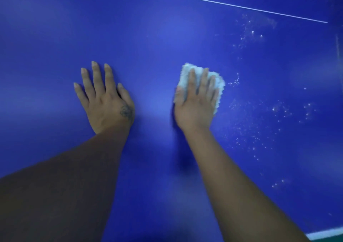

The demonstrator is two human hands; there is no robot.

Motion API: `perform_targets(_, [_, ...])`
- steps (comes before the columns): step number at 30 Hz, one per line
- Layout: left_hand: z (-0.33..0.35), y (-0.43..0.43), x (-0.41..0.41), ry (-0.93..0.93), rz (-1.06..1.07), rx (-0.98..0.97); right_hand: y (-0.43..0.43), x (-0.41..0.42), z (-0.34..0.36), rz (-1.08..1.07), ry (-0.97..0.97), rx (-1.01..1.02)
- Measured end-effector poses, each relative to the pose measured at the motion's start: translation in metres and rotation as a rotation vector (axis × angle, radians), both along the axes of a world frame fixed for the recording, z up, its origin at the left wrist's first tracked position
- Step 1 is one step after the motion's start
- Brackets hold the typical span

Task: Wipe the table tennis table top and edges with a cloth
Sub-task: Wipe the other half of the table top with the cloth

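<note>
Right hand [194, 104] flat, fingers straight, pressing the white cloth [219, 83] onto the blue counter [167, 28] at centre frame. Left hand [105, 100] is spread flat, holding nothing. Danger: a loose, bunched cloth could merely smear the white specks [250, 126] at right.
</note>
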State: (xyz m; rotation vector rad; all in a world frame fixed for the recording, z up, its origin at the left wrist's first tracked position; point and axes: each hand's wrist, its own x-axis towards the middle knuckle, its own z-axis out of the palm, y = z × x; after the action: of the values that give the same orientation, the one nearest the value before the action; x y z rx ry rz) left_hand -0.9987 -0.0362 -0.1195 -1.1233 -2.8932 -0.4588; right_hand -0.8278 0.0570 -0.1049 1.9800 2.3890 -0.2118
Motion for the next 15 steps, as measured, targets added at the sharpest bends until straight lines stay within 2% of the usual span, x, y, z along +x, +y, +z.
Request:
perform_targets(3, [0.003, -0.001, -0.002, -0.045, -0.006, 0.029, -0.061, -0.018, -0.001, 0.212, 0.062, 0.038])
perform_targets(5, [0.005, -0.011, -0.001, -0.077, -0.062, 0.064, -0.086, 0.001, 0.001, 0.358, 0.082, 0.004])
perform_targets(8, [0.004, -0.049, 0.014, -0.038, -0.233, 0.067, -0.077, 0.049, 0.002, 0.442, 0.071, 0.000])
perform_targets(12, [0.002, -0.144, 0.060, -0.005, -0.318, -0.015, -0.032, 0.092, 0.008, 0.235, -0.026, -0.080])
perform_targets(15, [-0.001, -0.193, 0.087, -0.021, -0.256, -0.070, -0.017, 0.085, 0.009, 0.028, -0.018, -0.108])
